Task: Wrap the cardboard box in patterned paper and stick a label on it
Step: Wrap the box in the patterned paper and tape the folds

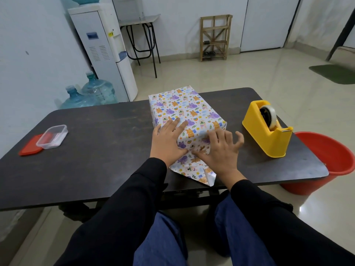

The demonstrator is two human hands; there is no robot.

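A box covered in white paper with a purple and orange cartoon pattern (184,108) lies in the middle of the dark table (99,135). At its near end a paper flap (194,173) lies flat on the table, pointing towards me. My left hand (167,141) rests flat on the box's near top edge and near end, fingers straight. My right hand (221,148) presses the folded paper against the near end of the box, thumb on the paper and fingers spread. The cardboard itself is hidden under the paper.
A yellow tape dispenser (269,129) with a clear roll stands to the right of the box. At the table's left sits a clear plastic tub (52,136) on its red lid (30,144). A red bucket (326,160) stands on the floor by the table's right end.
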